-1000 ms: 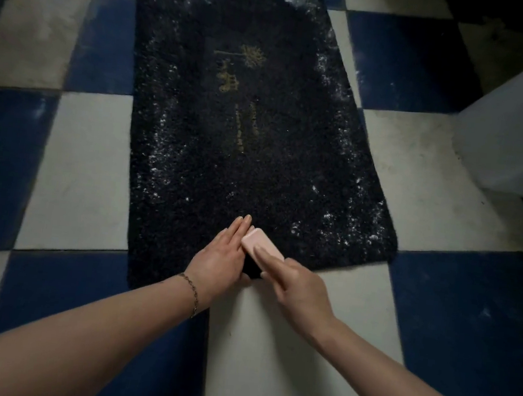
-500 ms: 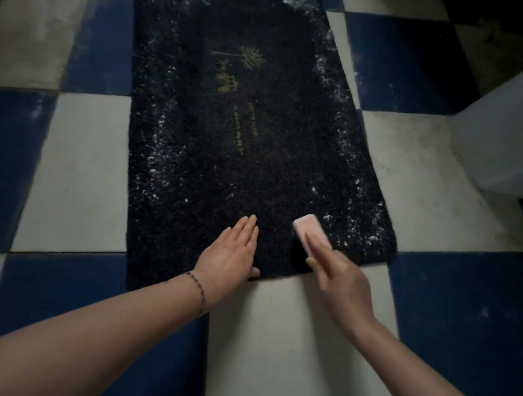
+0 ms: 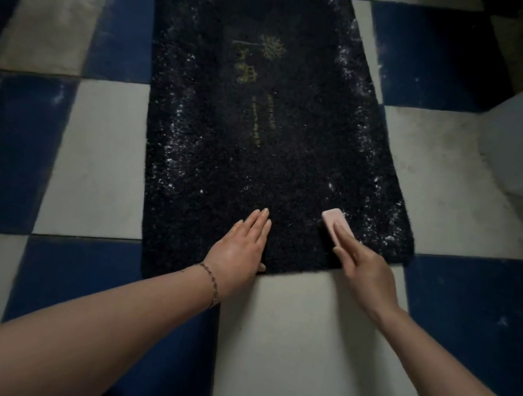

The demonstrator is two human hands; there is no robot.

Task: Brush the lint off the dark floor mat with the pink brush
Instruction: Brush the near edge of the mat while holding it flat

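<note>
Here we see the dark mat (image 3: pixel 258 152) speckled white; left hand (image 3: pixel 242 247) flat on it, right hand (image 3: pixel 365 268) holds the half-hidden pink brush (image 3: pixel 334 219).

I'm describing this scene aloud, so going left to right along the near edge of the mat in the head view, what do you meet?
Left hand pressed flat on the dark floor mat → pink brush → right hand gripping it → linty right corner of the mat.
</note>
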